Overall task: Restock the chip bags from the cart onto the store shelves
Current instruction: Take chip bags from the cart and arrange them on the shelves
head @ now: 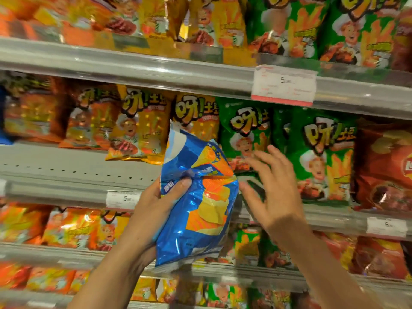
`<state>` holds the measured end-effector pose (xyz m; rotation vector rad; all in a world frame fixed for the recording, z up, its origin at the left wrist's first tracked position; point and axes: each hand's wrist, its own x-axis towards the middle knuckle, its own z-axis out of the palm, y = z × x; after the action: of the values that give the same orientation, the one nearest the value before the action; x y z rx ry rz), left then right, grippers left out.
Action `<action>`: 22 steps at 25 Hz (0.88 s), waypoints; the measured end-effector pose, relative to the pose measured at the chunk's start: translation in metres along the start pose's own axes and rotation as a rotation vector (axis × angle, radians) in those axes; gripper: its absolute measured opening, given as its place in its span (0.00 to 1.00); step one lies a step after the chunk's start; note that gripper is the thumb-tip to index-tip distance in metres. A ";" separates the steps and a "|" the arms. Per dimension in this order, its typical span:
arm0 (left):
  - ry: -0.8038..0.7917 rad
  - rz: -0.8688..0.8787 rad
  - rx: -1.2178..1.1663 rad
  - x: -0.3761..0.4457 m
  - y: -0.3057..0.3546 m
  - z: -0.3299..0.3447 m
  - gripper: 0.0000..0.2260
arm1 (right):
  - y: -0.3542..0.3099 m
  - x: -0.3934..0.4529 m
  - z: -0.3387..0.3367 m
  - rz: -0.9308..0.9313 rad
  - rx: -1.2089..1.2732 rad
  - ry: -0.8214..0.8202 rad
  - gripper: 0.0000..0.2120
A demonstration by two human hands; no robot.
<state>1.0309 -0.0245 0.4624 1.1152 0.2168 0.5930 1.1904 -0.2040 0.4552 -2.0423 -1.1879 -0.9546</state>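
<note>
Shelves (66, 166) of orange, yellow, green bags are filling the frame; left hand (156, 204) is gripping blue chip bag (198, 204) at center, right hand (272, 188) is hovering open-fingered beside it, before green bags (316, 152).

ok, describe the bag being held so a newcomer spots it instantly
Start at the middle shelf of orange and green chip bags. In front of it the left hand grips a blue bag, the right hand open beside it. It is the only blue bag, printed with yellow ridged chips.
</note>
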 end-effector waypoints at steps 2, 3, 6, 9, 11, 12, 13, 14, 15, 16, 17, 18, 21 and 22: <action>0.036 0.012 0.016 -0.006 0.015 -0.028 0.06 | -0.033 0.005 0.027 0.007 0.097 -0.106 0.22; 0.062 0.030 0.030 -0.008 0.024 -0.044 0.06 | -0.050 0.008 0.040 0.020 0.131 -0.154 0.23; 0.162 0.107 0.071 -0.018 0.058 -0.102 0.07 | -0.107 0.022 0.080 0.012 0.208 -0.233 0.24; 0.254 0.168 0.119 -0.030 0.092 -0.167 0.06 | -0.170 0.037 0.119 -0.045 0.274 -0.274 0.25; 0.308 0.189 0.142 -0.040 0.111 -0.209 0.08 | -0.210 0.047 0.145 -0.088 0.311 -0.290 0.25; 0.336 0.196 0.138 -0.046 0.121 -0.232 0.11 | -0.233 0.053 0.159 -0.111 0.334 -0.303 0.25; 0.365 0.197 0.140 -0.051 0.130 -0.253 0.14 | -0.253 0.059 0.171 -0.129 0.355 -0.320 0.24; 0.395 0.198 0.145 -0.055 0.139 -0.272 0.15 | -0.272 0.065 0.183 -0.147 0.370 -0.338 0.24; 0.426 0.209 0.149 -0.060 0.149 -0.292 0.16 | -0.291 0.072 0.195 -0.167 0.381 -0.357 0.24; 0.455 0.221 0.152 -0.065 0.157 -0.309 0.15 | -0.308 0.078 0.207 -0.191 0.385 -0.372 0.24; 0.489 0.236 0.158 -0.068 0.165 -0.326 0.14 | -0.324 0.085 0.219 -0.216 0.391 -0.385 0.24; 0.532 0.248 0.171 -0.071 0.172 -0.342 0.12 | -0.338 0.092 0.231 -0.242 0.396 -0.396 0.23; 0.647 0.307 0.206 -0.078 0.196 -0.397 0.06 | -0.383 0.110 0.264 -0.302 0.386 -0.451 0.23; 0.678 0.330 0.224 -0.078 0.205 -0.417 0.06 | -0.396 0.116 0.277 -0.317 0.371 -0.469 0.24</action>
<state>0.7093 0.3201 0.4527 1.1401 0.7045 1.2607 0.9572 0.2346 0.4411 -1.8528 -1.8234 -0.3412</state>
